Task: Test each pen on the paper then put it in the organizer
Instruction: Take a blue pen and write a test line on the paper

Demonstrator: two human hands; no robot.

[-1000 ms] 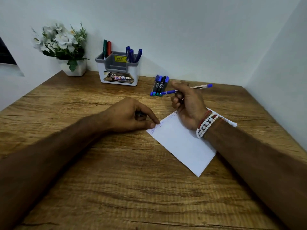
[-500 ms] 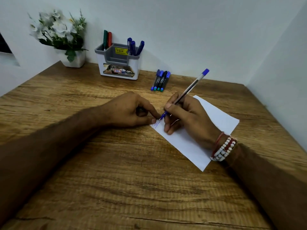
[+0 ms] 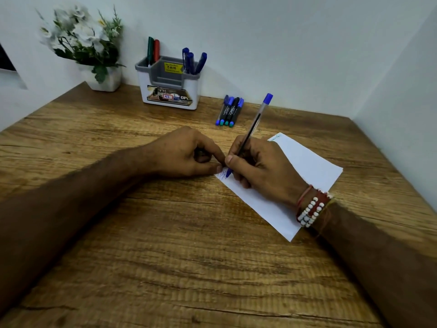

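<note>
The fingers (image 3: 236,162) of the right hand (image 3: 262,169) pinch a blue ballpoint pen (image 3: 254,125) low on its barrel, thumb and forefinger closed round it, the other fingers curled beneath. The pen stands tilted, its long axis running from the tip, down on the near left corner of the paper (image 3: 307,166) among blue scribbles, up and away to the right, where its blue end points toward the back wall. The right hand's heel rests on the sheet, and beaded bracelets (image 3: 309,209) circle the wrist. The left hand (image 3: 186,153) lies just beside it on the wooden table (image 3: 165,256), fingers curled inward, thumb and forefinger tips meeting at the paper's corner edge; whether anything sits inside the curl cannot be told. Both forearms reach in from the near edge. By the back wall stands the white and grey organizer (image 3: 169,91), with a green and a red marker (image 3: 153,52) upright in its left compartment and blue markers (image 3: 192,62) in its right. A row of loose markers (image 3: 229,111) lies on the table between the organizer and the paper. A white pot of flowers (image 3: 104,79) stands left of the organizer.
</note>
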